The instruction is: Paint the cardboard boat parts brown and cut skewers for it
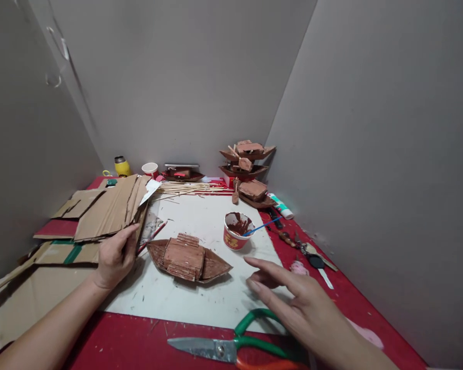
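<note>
My left hand (114, 256) is closed on the near edge of a stack of cardboard sheets (110, 208) at the left of the table. My right hand (293, 298) hovers open, fingers stretched toward the left, just right of a brown painted cardboard boat (188, 257) that lies on a white sheet (200, 293). A red paper cup of brown paint (237, 229) with a blue-handled brush (261, 227) in it stands behind the boat. Green-handled scissors (231, 347) lie on the red table near my right wrist.
Stacked finished boats (247, 164) stand at the back right corner, with a bundle of thin sticks (189, 188), a glue tube (281, 206), a yellow jar (121, 167) and a paper cup (150, 168). Small tools (312, 257) lie at the right edge. Grey walls close in on three sides.
</note>
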Demonstrator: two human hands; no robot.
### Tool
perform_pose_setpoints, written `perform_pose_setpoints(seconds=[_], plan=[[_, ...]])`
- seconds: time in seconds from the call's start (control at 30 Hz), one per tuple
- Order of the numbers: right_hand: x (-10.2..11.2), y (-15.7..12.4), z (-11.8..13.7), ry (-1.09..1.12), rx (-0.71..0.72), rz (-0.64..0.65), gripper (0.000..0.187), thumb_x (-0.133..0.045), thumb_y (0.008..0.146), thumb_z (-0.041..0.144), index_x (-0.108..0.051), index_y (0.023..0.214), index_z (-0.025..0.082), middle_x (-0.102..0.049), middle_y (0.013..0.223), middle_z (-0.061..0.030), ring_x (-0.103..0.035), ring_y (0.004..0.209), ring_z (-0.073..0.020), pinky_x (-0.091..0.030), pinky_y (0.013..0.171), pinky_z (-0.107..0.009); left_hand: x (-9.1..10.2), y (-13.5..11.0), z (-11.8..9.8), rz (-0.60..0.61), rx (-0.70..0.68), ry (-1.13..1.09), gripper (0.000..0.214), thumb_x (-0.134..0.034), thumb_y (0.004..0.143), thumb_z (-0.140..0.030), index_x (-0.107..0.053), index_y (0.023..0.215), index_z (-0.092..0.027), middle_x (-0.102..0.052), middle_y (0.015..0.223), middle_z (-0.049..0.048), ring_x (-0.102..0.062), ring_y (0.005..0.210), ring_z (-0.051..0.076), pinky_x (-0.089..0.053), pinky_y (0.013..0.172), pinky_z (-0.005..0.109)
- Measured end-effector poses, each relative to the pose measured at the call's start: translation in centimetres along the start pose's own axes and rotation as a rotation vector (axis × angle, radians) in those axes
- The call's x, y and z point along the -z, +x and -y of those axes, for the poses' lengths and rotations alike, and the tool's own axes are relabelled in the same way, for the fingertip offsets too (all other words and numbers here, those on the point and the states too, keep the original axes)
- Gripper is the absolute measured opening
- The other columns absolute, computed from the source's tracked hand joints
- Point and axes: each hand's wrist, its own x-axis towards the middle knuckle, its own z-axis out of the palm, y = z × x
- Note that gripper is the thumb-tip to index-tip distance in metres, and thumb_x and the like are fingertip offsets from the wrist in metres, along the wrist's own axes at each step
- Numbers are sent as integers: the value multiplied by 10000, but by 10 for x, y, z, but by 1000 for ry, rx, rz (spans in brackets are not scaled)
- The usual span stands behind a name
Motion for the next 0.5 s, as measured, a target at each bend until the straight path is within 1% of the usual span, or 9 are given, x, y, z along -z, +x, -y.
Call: perform_pose_setpoints(seconds=[0.13,0.23,0.3,0.4,0.5], plan=[[-3,-1,-7,-35,15,-1,330,-559,964,325,-696,1234,193,-806,863,-47,-768,751,-175,-604,685,-237,-2,-1,-1,4,24,-11,231,-593,882,-189,-721,1073,-217,-824,1016,97,-788,859,237,-610,779,306],[-3,-3,-11,-73,12,0,317,-578,961,335,-697,1227,210,-817,899,-42,-777,776,-174,-610,698,-226,-3,-2,-4,-8,50,-17,230,-601,879,-191,-723,1072,-219,-821,1016,91,-782,861,229,-604,790,310],[-2,-4,-12,-77,23,-20,303,-589,960,346,-702,1213,224,-819,887,-32,-780,769,-174,-614,697,-219,-3,-1,-6,-28,58,-27,229,-620,865,-193,-722,1068,-220,-818,995,82,-775,853,223,-600,787,309],[-1,-6,-12,-57,54,-63,279,-592,961,348,-712,1188,238,-823,894,-30,-781,732,-171,-620,660,-207,1,3,-6,-95,83,-41,230,-635,853,-197,-711,1068,-220,-802,963,67,-751,791,197,-592,749,301],[-1,-11,-15,-68,80,-105,289,-629,942,363,-718,1194,254,-830,964,-41,-793,738,-188,-637,639,-213,9,11,-2,-211,144,-56,261,-620,879,-217,-681,1132,-214,-762,943,52,-707,716,160,-579,694,291]])
